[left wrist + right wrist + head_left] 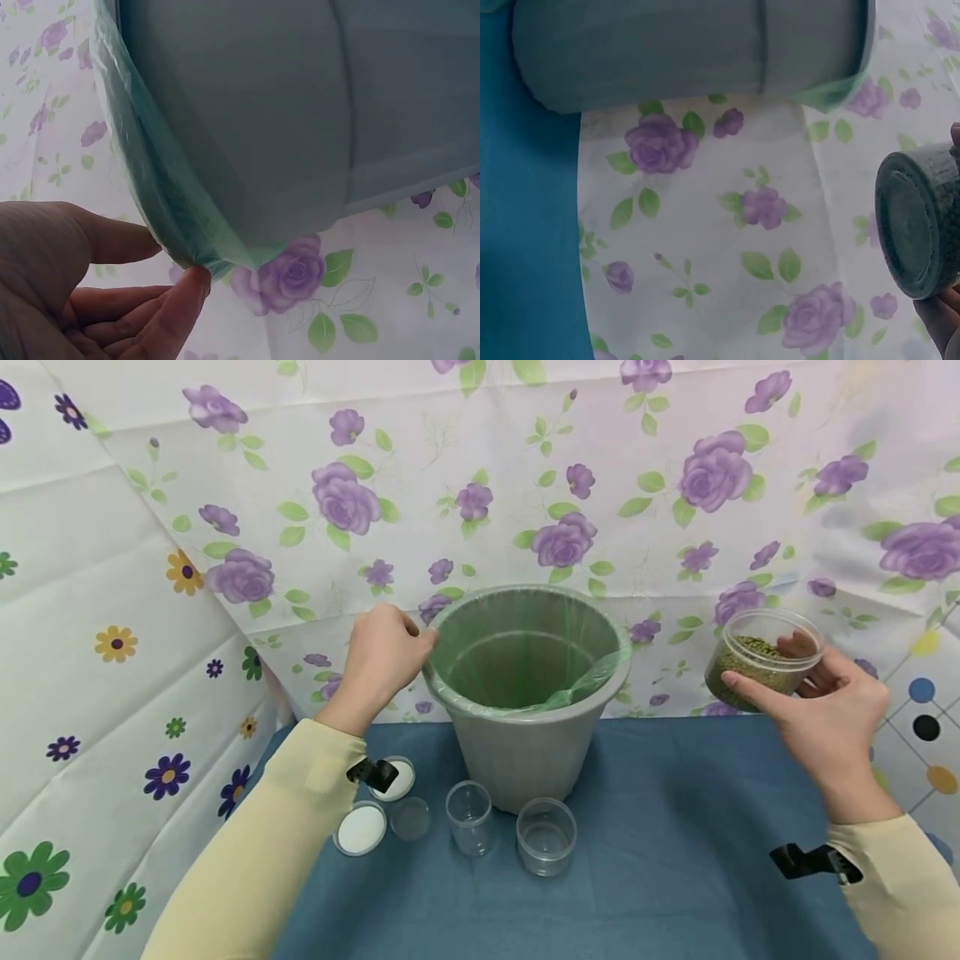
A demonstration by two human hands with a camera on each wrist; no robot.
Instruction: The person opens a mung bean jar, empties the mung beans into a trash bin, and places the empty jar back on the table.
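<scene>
My left hand [386,647] is at the left rim of a grey bin [525,752]. Its thumb and fingertips pinch the edge of a thin green plastic bag [161,150] that lines the bin and folds over the rim. Up on the right, above table height, my right hand [836,718] grips a clear plastic jar [765,672] around its side. Small green beans [757,647] partly fill this lidless, slightly tilted jar. The right wrist view shows the jar's round base [907,225] and only a little of the fingers.
In front of the bin stand two clear jars, a narrow one [470,818] and a wider one [546,837]. Two containers of white contents [360,828] and a clear lid [410,819] lie to their left on the blue cloth [637,893]. Flowered sheets [465,435] hang behind.
</scene>
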